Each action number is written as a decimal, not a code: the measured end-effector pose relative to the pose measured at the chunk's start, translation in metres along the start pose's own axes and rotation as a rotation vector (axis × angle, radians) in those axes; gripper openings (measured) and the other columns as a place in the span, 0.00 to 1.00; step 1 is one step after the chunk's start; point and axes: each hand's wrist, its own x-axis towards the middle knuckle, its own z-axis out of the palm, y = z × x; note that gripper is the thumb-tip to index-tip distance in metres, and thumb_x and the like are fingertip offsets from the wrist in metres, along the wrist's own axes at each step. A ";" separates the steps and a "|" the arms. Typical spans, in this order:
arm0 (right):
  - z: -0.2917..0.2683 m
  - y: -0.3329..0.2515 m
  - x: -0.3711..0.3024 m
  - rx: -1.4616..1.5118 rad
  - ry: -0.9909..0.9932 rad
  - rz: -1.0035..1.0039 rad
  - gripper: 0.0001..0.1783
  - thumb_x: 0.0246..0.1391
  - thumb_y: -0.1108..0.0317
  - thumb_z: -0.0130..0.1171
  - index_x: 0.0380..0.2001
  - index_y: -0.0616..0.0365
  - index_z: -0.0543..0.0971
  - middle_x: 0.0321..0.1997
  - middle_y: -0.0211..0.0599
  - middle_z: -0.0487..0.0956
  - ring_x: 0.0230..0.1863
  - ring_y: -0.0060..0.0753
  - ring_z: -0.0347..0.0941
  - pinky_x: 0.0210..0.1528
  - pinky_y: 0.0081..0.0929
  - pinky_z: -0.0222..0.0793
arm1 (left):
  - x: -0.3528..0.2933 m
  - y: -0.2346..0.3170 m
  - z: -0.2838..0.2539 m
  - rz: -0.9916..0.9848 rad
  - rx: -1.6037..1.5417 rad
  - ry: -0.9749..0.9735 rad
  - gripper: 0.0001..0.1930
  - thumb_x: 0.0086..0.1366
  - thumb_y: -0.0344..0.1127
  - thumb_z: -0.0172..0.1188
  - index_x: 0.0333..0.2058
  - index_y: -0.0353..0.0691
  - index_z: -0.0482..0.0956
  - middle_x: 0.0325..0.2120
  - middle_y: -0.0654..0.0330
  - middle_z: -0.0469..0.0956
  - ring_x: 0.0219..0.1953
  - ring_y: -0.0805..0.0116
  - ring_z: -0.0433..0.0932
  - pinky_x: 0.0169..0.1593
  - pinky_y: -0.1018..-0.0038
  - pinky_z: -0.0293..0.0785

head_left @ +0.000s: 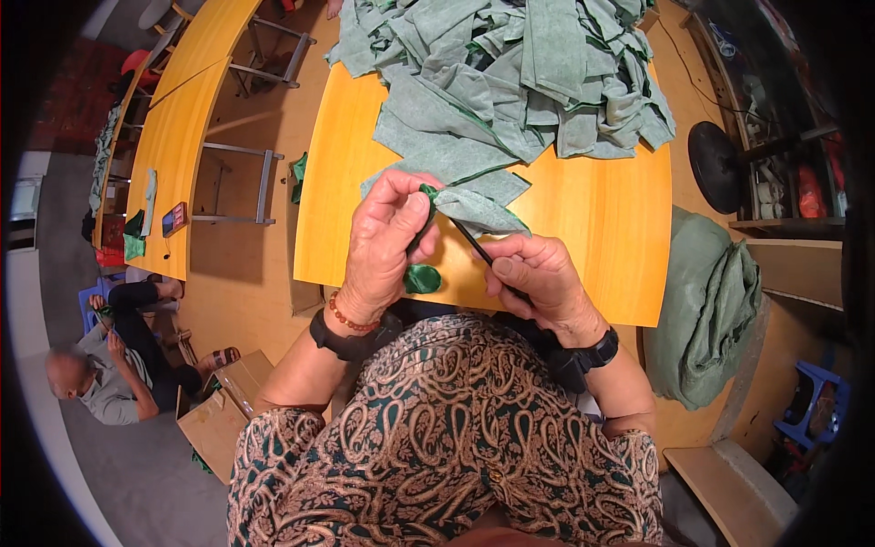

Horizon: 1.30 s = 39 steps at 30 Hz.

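Above the table's near edge, my left hand (392, 223) pinches a pale green fabric piece (478, 208) at its darker, shiny green end. My right hand (538, 278) is closed around a thin black rod-like tool (471, 241), which slants up to the fabric beside my left fingertips. A second dark length shows under my left fingers; whether it belongs to the same tool I cannot tell. Just below my hands lies a small shiny green fabric piece (422, 279). Flat pale green pieces (447, 137) with pointed ends lie beyond my fingers.
A large heap of pale green cut fabric (565, 55) covers the far part of the yellow table (620, 237). A green fabric bundle (702, 310) stands at the right, near a blue stool (814, 401). At left, a seated person (118, 365) works beside a cardboard box (226, 410).
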 end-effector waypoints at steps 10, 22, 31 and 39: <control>0.019 -0.007 0.000 0.212 -0.114 0.030 0.12 0.64 0.67 0.56 0.48 0.59 0.78 0.24 0.32 0.78 0.11 0.14 0.59 0.11 0.14 0.49 | 0.003 -0.001 0.006 0.111 0.310 0.009 0.15 0.69 0.35 0.60 0.50 0.37 0.72 0.30 0.68 0.74 0.23 0.84 0.65 0.25 0.86 0.61; 0.016 -0.003 0.002 0.139 -0.056 0.017 0.13 0.64 0.68 0.53 0.50 0.59 0.76 0.28 0.33 0.79 0.11 0.15 0.62 0.11 0.13 0.51 | 0.012 0.000 -0.004 0.629 0.778 0.178 0.10 0.60 0.23 0.63 0.39 0.36 0.73 0.31 0.58 0.77 0.28 0.76 0.71 0.33 0.79 0.70; 0.016 -0.023 -0.024 -0.272 0.010 0.012 0.16 0.63 0.80 0.49 0.53 0.62 0.74 0.29 0.36 0.79 0.13 0.18 0.67 0.14 0.15 0.62 | 0.011 0.003 -0.008 0.399 0.646 0.235 0.05 0.62 0.23 0.56 0.36 0.36 0.72 0.22 0.68 0.71 0.25 0.83 0.65 0.30 0.83 0.64; 0.005 -0.034 -0.031 -0.335 0.017 0.023 0.20 0.62 0.80 0.50 0.56 0.61 0.75 0.30 0.35 0.80 0.15 0.16 0.70 0.14 0.14 0.63 | 0.015 -0.005 -0.014 0.319 0.645 0.084 0.06 0.66 0.23 0.50 0.40 0.37 0.67 0.21 0.70 0.67 0.19 0.85 0.64 0.22 0.85 0.62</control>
